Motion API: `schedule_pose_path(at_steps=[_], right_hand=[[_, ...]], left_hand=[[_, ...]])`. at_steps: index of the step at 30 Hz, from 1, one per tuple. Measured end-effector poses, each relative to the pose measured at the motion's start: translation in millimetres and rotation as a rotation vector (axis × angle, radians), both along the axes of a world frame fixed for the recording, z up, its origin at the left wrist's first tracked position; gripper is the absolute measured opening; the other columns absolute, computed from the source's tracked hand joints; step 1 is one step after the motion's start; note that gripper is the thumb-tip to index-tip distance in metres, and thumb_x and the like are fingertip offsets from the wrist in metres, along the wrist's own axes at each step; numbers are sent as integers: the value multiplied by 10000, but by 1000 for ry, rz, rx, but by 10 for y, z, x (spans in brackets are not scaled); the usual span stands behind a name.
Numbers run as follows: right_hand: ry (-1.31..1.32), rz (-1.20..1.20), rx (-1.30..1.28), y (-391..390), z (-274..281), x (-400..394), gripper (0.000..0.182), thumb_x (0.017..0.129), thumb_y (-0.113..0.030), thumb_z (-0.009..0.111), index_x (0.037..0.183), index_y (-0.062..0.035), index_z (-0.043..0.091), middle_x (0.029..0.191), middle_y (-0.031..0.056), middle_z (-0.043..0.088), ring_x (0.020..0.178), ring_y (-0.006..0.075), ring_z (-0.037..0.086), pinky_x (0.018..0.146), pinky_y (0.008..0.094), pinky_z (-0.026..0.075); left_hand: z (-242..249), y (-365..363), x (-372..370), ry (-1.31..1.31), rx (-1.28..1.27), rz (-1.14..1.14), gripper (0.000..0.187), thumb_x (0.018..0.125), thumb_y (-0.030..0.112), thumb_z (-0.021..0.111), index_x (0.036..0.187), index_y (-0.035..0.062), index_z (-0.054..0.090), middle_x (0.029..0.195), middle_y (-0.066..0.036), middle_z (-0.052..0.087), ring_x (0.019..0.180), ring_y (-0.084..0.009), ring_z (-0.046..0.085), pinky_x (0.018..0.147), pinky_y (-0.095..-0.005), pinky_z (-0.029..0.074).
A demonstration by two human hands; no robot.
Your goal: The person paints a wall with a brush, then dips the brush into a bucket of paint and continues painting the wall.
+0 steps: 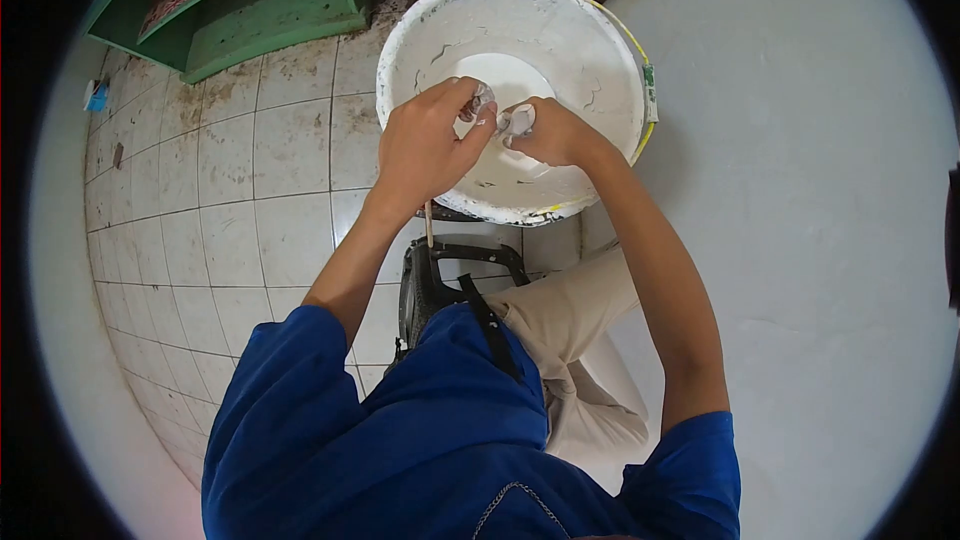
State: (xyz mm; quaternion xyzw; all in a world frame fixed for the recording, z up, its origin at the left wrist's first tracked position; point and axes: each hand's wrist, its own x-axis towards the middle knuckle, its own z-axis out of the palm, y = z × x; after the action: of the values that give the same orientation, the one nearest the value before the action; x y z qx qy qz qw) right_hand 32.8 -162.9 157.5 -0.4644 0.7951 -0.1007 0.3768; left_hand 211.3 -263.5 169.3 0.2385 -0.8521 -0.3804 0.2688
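Both my hands are over a large white bucket (610,70) whose inner wall is streaked and caked with white paint. A pool of white paint (505,70) lies at its bottom. My left hand (425,140) has its fingers curled toward the thumb, with whitish smears on the fingertips. Close beside it, my right hand (555,133) is closed, and a small white, paint-coated lump (522,120) shows at its fingers. I cannot tell whether this is a separate piece or just paint on the fingers. The fingertips of both hands nearly meet over the bucket's middle.
A yellow bucket handle (628,28) hangs along the right rim. Below the bucket stands a black chair or stool frame (475,253) with a thin wooden stick (429,225). A green shelf (270,20) stands at upper left on dirty white tiles (290,155). A pale wall (800,240) rises right.
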Motion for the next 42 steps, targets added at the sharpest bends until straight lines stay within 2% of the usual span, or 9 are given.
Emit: schedule_pose_path(at_steps=[7, 10, 13, 17, 21, 25, 29, 35, 42], right_hand=[[-57, -26, -74, 104, 35, -36, 495, 736, -194, 751, 1172, 8, 632, 1000, 153, 704, 903, 245, 667, 796, 338, 524], [-181, -227, -17, 181, 630, 83, 451, 762, -164, 743, 1167, 4, 640, 1012, 106, 698, 887, 196, 659, 750, 304, 542], [-520, -494, -386, 484, 664, 21, 484, 787, -135, 731, 1203, 57, 573, 1047, 116, 682, 899, 188, 675, 738, 316, 554], [-819, -1009, -795, 949, 812, 115, 302, 861, -77, 680, 1143, -15, 589, 1030, 70, 662, 891, 193, 670, 746, 343, 577], [-1122, -1112, -1196, 1601, 716, 233, 221, 903, -129, 632, 1090, -26, 575, 1060, 116, 658, 902, 243, 670, 778, 362, 563], [-1206, -1129, -1617, 2183, 898, 661, 132, 943, -164, 561, 1066, -114, 571, 1088, 117, 654, 906, 257, 661, 697, 338, 555], [-1002, -1202, -1974, 3097, 798, 1118, 143, 951, -162, 558, 1088, -121, 571, 1124, 80, 654, 986, 238, 658, 703, 339, 556], [-470, -1689, -2227, 4230, 610, 1914, 207, 945, -162, 576, 1133, -77, 565, 1082, 76, 653, 946, 207, 648, 788, 330, 531], [-324, -1925, -2396, 4542, 49, 1668, 264, 902, -127, 634, 1138, -44, 550, 1064, 85, 632, 944, 187, 632, 815, 340, 533]], left_hand=[[20, 3, 3, -2, -2, -3, 199, 860, 202, 653, 941, 21, 659, 853, -146, 687, 722, -291, 674, 610, -357, 519], [31, 12, 6, 6, 2, 7, 205, 859, 218, 640, 912, 20, 646, 829, -145, 675, 685, -314, 655, 606, -380, 507], [25, 25, 21, 39, 0, 32, 200, 857, 211, 639, 906, 17, 640, 830, -154, 672, 687, -323, 652, 619, -396, 506], [21, 30, 1, 56, -12, 26, 193, 856, 178, 646, 923, -2, 629, 837, -181, 669, 731, -324, 662, 640, -384, 516], [69, 50, -10, -3, -37, 4, 201, 869, 173, 642, 929, -18, 619, 838, -197, 672, 745, -329, 660, 652, -388, 516], [-75, 13, -13, -9, -95, -40, 218, 885, 158, 639, 1006, -24, 626, 881, -184, 684, 786, -298, 664, 677, -381, 526], [-121, -26, -4, -71, -96, -174, 235, 959, 150, 578, 1062, -60, 598, 919, -165, 678, 833, -226, 661, 739, -349, 531], [134, 805, -172, 116, -158, -350, 221, 979, 160, 550, 1017, -45, 624, 874, -146, 680, 822, -202, 649, 709, -341, 510], [133, 2530, -890, 238, 535, -960, 147, 981, 40, 521, 1065, -51, 601, 998, -96, 647, 885, -152, 628, 831, -316, 542]])
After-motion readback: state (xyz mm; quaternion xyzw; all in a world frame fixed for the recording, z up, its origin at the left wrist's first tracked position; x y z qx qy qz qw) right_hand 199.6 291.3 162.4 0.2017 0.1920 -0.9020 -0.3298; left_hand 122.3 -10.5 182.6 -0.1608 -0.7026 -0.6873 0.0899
